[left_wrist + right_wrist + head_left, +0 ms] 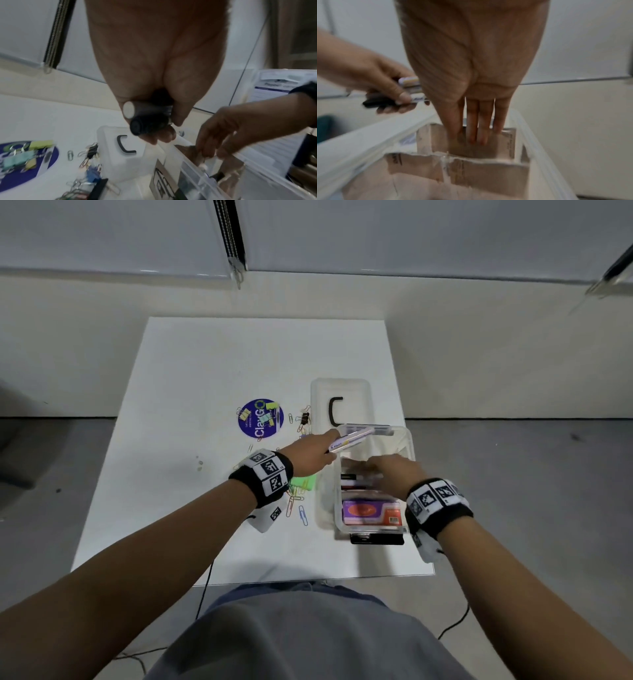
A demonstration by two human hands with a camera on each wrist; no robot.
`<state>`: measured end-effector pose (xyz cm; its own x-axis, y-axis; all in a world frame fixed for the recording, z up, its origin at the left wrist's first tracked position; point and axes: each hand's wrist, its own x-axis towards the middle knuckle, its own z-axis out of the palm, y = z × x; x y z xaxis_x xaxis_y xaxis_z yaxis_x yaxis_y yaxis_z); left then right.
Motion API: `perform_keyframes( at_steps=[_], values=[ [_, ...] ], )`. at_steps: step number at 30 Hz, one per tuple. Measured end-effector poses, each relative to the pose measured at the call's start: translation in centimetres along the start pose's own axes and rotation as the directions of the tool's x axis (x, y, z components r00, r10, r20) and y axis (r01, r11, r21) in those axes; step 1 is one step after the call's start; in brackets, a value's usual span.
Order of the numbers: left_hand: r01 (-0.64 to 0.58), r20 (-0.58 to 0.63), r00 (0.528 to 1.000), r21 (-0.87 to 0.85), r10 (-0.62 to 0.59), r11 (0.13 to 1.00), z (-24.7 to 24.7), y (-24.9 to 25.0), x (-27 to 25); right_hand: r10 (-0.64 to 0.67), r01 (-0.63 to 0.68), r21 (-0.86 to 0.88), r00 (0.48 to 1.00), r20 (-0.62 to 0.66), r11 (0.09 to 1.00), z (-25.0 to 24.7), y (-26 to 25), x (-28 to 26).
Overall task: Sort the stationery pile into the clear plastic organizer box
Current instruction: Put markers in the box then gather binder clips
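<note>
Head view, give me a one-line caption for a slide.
Left hand holds pens over the clear box while the right hand reaches inside.

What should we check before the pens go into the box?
1. Left hand grips the pens firmly: ok.
2. Pens are over the clear box: ok, over its far end.
3. Lid is off and set aside: ok.
4. Right hand is out of the way: not ok, its straight fingers are down inside a cardboard compartment.
5. That compartment has room: cannot tell.
6. Paper clips sorted: not ok, they lie on the table.
</note>
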<state>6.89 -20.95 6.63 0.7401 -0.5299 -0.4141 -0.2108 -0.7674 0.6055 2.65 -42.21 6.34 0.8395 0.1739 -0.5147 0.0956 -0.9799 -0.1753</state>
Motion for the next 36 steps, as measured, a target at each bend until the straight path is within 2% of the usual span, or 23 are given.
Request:
perform_keyframes(
  at_steps=[1, 3, 4, 5, 6, 8, 11, 14, 21, 23, 25, 27, 29, 30, 33, 36],
  values=[
    [-0.017, 0.006, 1.000, 0.045, 0.017, 0.999, 0.0, 0.3, 0.0, 0.036, -0.028, 0.068, 0.991, -0.128, 0.997, 0.2, 0.8, -0.3],
    [-0.066, 0.033, 0.998, 0.129, 0.063, 0.989, 0.3, 1.0, 0.2, 0.146, -0.090, 0.157, 0.908, -0.392, 0.983, 0.7, 2.1, -1.2],
    [-0.095, 0.057, 0.995, 0.170, 0.086, 0.981, 0.5, 1.6, 0.5, 0.219, -0.140, 0.206, 0.872, -0.437, 0.968, 1.2, 2.7, -1.4],
    [-0.119, 0.085, 0.991, 0.210, 0.103, 0.970, 0.8, 2.2, 0.9, 0.298, -0.198, 0.269, 0.862, -0.409, 0.942, 1.7, 3.3, -1.5],
    [-0.140, 0.118, 0.987, 0.256, 0.113, 0.956, 1.3, 2.9, 1.4, 0.354, -0.235, 0.347, 0.874, -0.333, 0.908, 2.1, 3.6, -1.4],
    [-0.174, 0.188, 0.976, 0.360, 0.112, 0.917, 2.5, 4.6, 2.4, 0.373, -0.248, 0.451, 0.904, -0.211, 0.857, 2.9, 4.0, -1.0],
    [-0.190, 0.228, 0.969, 0.463, 0.090, 0.866, 4.6, 6.9, 3.9, 0.359, -0.218, 0.493, 0.909, -0.212, 0.843, 3.3, 4.4, -0.7],
    [-0.180, 0.213, 0.973, 0.472, 0.087, 0.863, 6.2, 7.3, 4.7, 0.337, -0.192, 0.535, 0.923, -0.187, 0.823, 3.1, 4.8, -0.8],
    [-0.195, 0.079, 0.980, 0.275, 0.180, 0.941, 7.7, 5.7, 4.8, 0.311, -0.179, 0.590, 0.942, -0.128, 0.787, 2.8, 5.0, -0.9],
    [-0.229, -0.026, 0.971, 0.204, 0.240, 0.952, 6.9, 5.0, 3.7, 0.363, -0.206, 0.543, 0.910, -0.199, 0.814, 2.5, 4.1, -0.9],
    [-0.237, -0.187, 0.947, 0.149, 0.262, 0.960, 5.5, 3.2, 2.6, 0.361, -0.158, 0.481, 0.857, -0.367, 0.862, 1.6, 2.2, -0.7],
    [-0.162, -0.330, 0.928, 0.069, 0.176, 0.984, 3.6, 0.5, 1.5, 0.287, -0.056, 0.444, 0.834, -0.472, 0.894, 0.3, -1.0, -0.6],
    [-0.027, -0.399, 0.917, -0.006, 0.022, 1.000, 2.0, -2.9, 0.5, 0.165, 0.068, 0.425, 0.858, -0.487, 0.903, -0.3, -4.6, 0.1],
    [0.053, -0.394, 0.917, -0.016, -0.055, 0.998, 1.5, -4.6, 0.0, 0.093, 0.123, 0.405, 0.876, -0.473, 0.906, -0.3, -6.6, 0.7],
    [0.227, -0.280, 0.940, 0.087, -0.195, 0.970, 1.4, -9.1, -1.4, -0.067, 0.165, 0.308, 0.950, -0.306, 0.937, 1.4, -11.9, 3.0],
    [0.289, -0.169, 0.951, 0.191, -0.258, 0.938, 2.8, -12.0, -2.9, -0.032, 0.038, 0.183, 0.999, -0.040, 0.982, 4.3, -15.1, 5.1]
  ],
)
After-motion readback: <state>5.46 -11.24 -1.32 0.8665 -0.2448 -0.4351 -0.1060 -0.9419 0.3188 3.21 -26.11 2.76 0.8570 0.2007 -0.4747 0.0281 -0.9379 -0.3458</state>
